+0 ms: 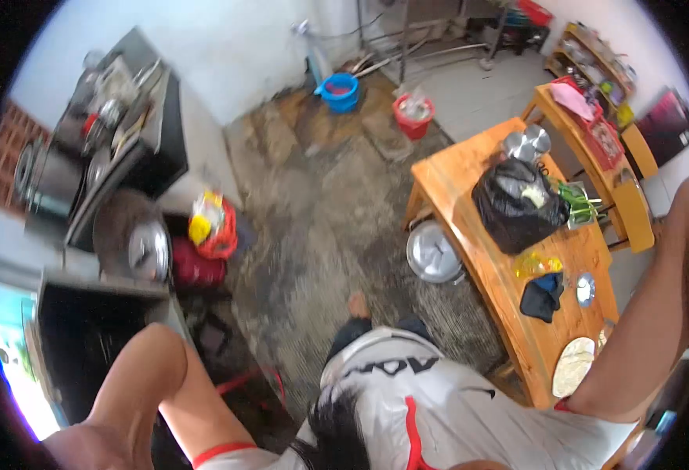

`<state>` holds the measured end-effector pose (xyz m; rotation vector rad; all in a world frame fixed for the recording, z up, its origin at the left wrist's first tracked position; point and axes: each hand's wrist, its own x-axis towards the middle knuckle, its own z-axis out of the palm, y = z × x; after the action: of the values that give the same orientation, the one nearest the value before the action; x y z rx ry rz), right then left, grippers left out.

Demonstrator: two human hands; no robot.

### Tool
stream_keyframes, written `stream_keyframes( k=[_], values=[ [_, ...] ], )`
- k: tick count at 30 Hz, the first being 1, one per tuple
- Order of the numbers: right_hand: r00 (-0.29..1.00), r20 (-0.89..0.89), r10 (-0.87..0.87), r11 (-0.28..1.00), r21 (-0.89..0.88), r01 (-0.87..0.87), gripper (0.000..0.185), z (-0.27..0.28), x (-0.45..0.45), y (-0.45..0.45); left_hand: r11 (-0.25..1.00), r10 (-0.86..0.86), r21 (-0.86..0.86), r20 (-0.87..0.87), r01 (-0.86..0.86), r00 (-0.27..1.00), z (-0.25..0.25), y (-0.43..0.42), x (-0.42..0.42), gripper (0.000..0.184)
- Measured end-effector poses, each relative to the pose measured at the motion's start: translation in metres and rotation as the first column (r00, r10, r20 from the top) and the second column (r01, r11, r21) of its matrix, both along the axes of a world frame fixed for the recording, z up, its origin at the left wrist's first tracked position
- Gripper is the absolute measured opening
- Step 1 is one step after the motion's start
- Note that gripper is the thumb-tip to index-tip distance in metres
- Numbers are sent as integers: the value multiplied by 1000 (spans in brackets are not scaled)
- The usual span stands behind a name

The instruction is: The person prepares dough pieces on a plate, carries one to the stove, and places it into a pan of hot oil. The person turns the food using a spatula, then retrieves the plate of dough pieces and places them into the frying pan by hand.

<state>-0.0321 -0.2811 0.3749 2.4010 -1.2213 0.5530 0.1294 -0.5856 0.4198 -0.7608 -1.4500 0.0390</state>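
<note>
Both of my arms are raised and bent, and neither hand shows. At the lower left, my left elbow points up and the forearm runs down to the dark rim of the view. My right arm rises along the right edge, where it is cut off. What the hands hold or touch is hidden. Between the arms lie my white shirt with red trim, some dark hair and a bare foot on the floor. Beside my right arm stands a wooden table bearing a black plastic bag, green vegetables and a dark cloth.
A lidded metal pot stands on the floor by the table. Farther off are a blue basin and a red bucket. On the left are a cluttered counter, a large wok and a red bag.
</note>
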Motion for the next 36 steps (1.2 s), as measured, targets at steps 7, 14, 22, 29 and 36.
stream_keyframes(
  k=[7, 14, 22, 29, 36],
  values=[
    [982, -66, -178, 983, -44, 176, 16, 4, -101, -77, 967, -252, 63, 47, 249, 967, -11, -70, -177, 29],
    [965, -124, -232, 969, -115, 218, 17, -5, -231, -127, 973, -216, -63, 86, 222, 973, -23, -173, -298, 33],
    [935, -285, -209, 939, -327, 111, 19, 32, -366, -186, 981, -99, -152, 159, 123, 982, 6, -230, -441, 35],
    [951, -293, -102, 621, -765, -169, 21, 63, -446, -265, 972, 233, 101, -341, -210, 911, 5, -336, -438, 30],
    [133, 991, -34, 882, -33, 471, 14, -98, -646, -545, 967, 231, 203, -450, -153, 862, -52, -493, -389, 26]
  ],
)
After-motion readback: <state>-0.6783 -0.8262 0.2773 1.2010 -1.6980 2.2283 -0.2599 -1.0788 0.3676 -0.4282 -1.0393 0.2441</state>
